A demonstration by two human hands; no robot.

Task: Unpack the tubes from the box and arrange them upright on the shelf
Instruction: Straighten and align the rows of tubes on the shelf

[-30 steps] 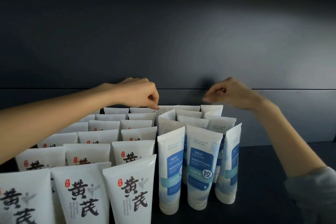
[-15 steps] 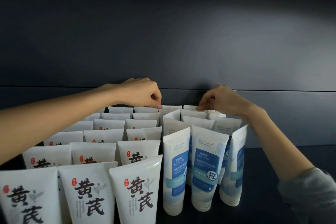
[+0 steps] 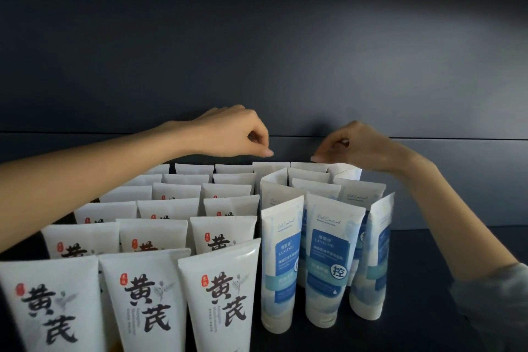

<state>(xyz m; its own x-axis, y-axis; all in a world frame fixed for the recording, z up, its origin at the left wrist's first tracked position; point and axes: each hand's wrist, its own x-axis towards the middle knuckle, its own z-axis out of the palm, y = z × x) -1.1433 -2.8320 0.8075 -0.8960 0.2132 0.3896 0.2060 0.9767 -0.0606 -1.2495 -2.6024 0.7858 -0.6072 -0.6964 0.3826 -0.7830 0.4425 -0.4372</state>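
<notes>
Above the back tubes (image 3: 271, 165), left hand (image 3: 228, 134) curled and empty, right hand (image 3: 357, 143) touching one, grip unclear; a nudge could topple them.

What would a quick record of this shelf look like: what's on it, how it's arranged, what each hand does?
Setting: dark shelf, dark back wall
Left block: white tubes with black characters, upright in rows
Right block: blue-label tubes, upright, some turned or leaning
Left hand: fingers curled, just above the tubes, holding nothing
Right hand: fingers curled at the top edge of a back-row tube; grip unclear
</notes>
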